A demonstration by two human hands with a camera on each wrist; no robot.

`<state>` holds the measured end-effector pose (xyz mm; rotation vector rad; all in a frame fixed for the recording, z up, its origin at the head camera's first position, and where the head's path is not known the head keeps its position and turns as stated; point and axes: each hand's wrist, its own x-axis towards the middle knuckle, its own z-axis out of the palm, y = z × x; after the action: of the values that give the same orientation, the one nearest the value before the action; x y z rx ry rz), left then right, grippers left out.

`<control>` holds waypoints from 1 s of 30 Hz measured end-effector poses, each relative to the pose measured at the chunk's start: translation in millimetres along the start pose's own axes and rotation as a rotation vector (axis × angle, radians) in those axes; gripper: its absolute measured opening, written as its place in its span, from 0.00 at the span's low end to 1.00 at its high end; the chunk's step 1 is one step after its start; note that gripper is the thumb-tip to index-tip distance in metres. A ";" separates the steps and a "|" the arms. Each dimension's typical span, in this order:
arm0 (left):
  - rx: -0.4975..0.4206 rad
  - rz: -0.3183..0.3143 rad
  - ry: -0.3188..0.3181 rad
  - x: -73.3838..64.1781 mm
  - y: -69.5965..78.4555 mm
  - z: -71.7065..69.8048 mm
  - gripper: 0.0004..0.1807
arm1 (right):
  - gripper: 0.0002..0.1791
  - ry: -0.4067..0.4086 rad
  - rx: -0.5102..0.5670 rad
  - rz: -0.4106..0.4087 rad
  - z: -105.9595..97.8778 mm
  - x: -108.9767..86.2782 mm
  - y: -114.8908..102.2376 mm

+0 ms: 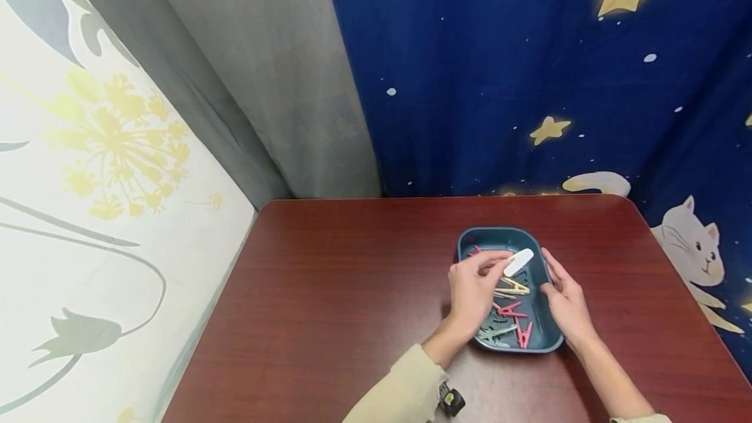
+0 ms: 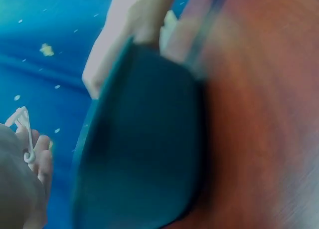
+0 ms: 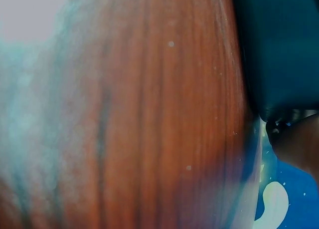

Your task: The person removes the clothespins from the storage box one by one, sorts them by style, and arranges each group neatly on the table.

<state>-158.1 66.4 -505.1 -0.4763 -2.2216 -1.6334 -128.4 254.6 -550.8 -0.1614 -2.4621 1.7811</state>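
Observation:
A dark teal plastic bin (image 1: 543, 325) stands on the table, holding several clothespins, among them pink clothespins (image 1: 523, 334) and a cream clothespin (image 1: 512, 286). Over the bin, my left hand (image 1: 474, 287) pinches a white clip (image 1: 519, 262) between thumb and fingertips. The left wrist view shows the same white clip (image 2: 27, 134) side-on in the fingers, beside the bin's wall (image 2: 144, 139). My right hand (image 1: 566, 302) grips the bin's right rim, thumb at the edge. In the right wrist view, only part of a hand (image 3: 299, 144) shows at the bin's corner.
The reddish-brown table (image 1: 329, 292) spreads to the left of the bin. A blue curtain with stars (image 1: 470, 70) and a grey curtain (image 1: 264, 70) hang behind its far edge. On the left stands a patterned white wall (image 1: 88, 214).

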 end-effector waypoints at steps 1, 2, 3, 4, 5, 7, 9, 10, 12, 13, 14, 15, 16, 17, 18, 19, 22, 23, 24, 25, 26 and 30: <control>-0.010 -0.004 0.016 4.4 0.8 -4.7 0.07 | 0.36 0.001 0.001 -0.001 -0.1 0.0 -0.4; -0.021 -0.008 0.033 8.9 0.8 -9.3 0.07 | 0.36 0.003 0.003 -0.003 -0.2 0.0 -0.9; -0.027 -0.014 0.051 13.4 0.4 -14.0 0.06 | 0.36 0.003 0.005 -0.007 -0.2 0.2 -0.9; -0.027 -0.020 0.071 17.8 -0.3 -18.7 0.06 | 0.36 0.004 0.004 -0.011 -0.2 0.3 -0.9; -0.025 -0.025 0.092 22.2 -1.8 -23.1 0.06 | 0.36 0.004 0.003 -0.012 -0.3 0.5 -0.9; -0.027 -0.041 0.130 30.5 -5.6 -32.2 0.05 | 0.36 0.004 -0.002 -0.009 -0.4 0.6 -0.9; -0.045 -0.054 0.165 37.8 -11.0 -40.3 0.06 | 0.36 0.005 -0.003 -0.006 -0.3 0.4 -1.1; -0.052 -0.061 0.179 41.0 -14.3 -44.2 0.07 | 0.36 0.006 -0.001 -0.005 -0.2 0.3 -1.0; -0.066 -0.069 0.197 46.3 -20.5 -52.0 0.08 | 0.36 0.007 0.003 -0.006 0.1 -0.1 -0.5; -0.067 -0.072 0.202 48.6 -23.9 -55.8 0.09 | 0.36 0.007 0.006 -0.007 0.1 -0.2 -0.2; -0.062 -0.075 0.202 50.8 -27.0 -59.6 0.10 | 0.36 0.008 0.011 -0.010 0.1 -0.3 0.2; -0.056 -0.079 0.199 52.8 -30.1 -63.4 0.11 | 0.36 0.008 0.012 -0.011 0.1 -0.5 0.6; -0.057 -0.089 0.192 54.8 -33.0 -66.8 0.12 | 0.36 0.010 0.011 -0.012 -0.2 -0.5 1.1; -0.058 -0.098 0.185 56.7 -35.8 -70.3 0.13 | 0.35 0.012 0.010 -0.012 -0.5 -0.5 1.4; -0.056 -0.110 0.178 58.6 -39.0 -73.4 0.14 | 0.35 0.013 0.009 -0.012 -0.8 -0.5 1.7; -0.052 -0.123 0.174 60.5 -42.2 -76.6 0.15 | 0.35 0.015 0.009 -0.012 -1.0 -0.5 1.9; -0.075 -0.159 0.161 65.4 -53.7 -85.1 0.16 | 0.35 0.014 0.006 -0.009 -1.4 -0.4 2.1; -0.090 -0.165 0.160 67.0 -58.4 -87.6 0.16 | 0.35 0.013 0.006 -0.007 -1.3 -0.5 1.9; -0.108 -0.171 0.154 68.7 -63.5 -90.4 0.16 | 0.35 0.012 0.006 -0.006 -1.2 -0.6 1.6; -0.134 -0.175 0.148 70.4 -68.7 -93.0 0.16 | 0.35 0.012 0.007 -0.006 -0.9 -0.8 1.3; -0.163 -0.177 0.140 72.0 -74.3 -95.6 0.16 | 0.36 0.011 0.007 -0.007 -0.7 -1.0 1.2; -0.253 -0.194 0.114 75.1 -93.9 -106.7 0.15 | 0.36 0.012 0.006 -0.015 0.3 -1.3 1.6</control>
<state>-259.8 -57.3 -519.8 -0.2278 -2.0417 -2.0022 -127.1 254.6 -552.4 -0.1517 -2.4429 1.7761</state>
